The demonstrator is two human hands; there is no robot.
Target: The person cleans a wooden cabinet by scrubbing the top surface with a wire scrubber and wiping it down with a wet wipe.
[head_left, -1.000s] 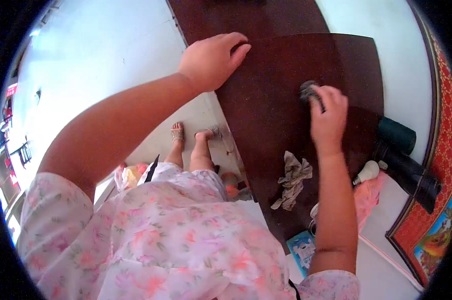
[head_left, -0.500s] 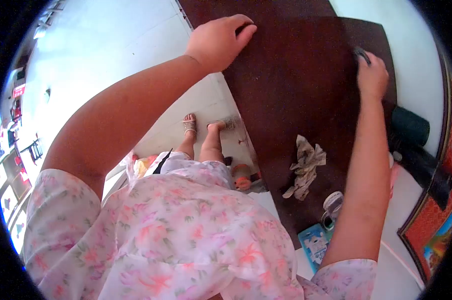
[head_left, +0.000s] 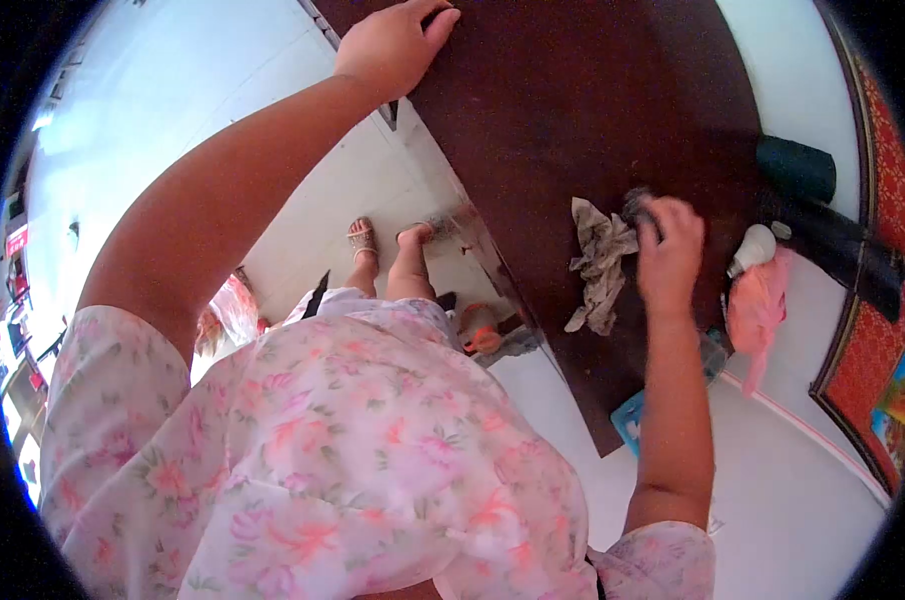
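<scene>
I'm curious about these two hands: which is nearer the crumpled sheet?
The right hand, beside the crumpled sheet with a dark blurred object in its fingers; the left hand is farther off, at the table edge.

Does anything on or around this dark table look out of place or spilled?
A crumpled grey-brown cloth or paper lies bunched on the dark brown tabletop, and a white light bulb lies loose by a pink plastic bag. No spill shows.

I stand at a dark brown tabletop [head_left: 593, 90] above a pale tiled floor [head_left: 258, 110], brightly lit. Right: white wall [head_left: 793, 85], dark-trimmed red patterned panel [head_left: 858, 385].
</scene>
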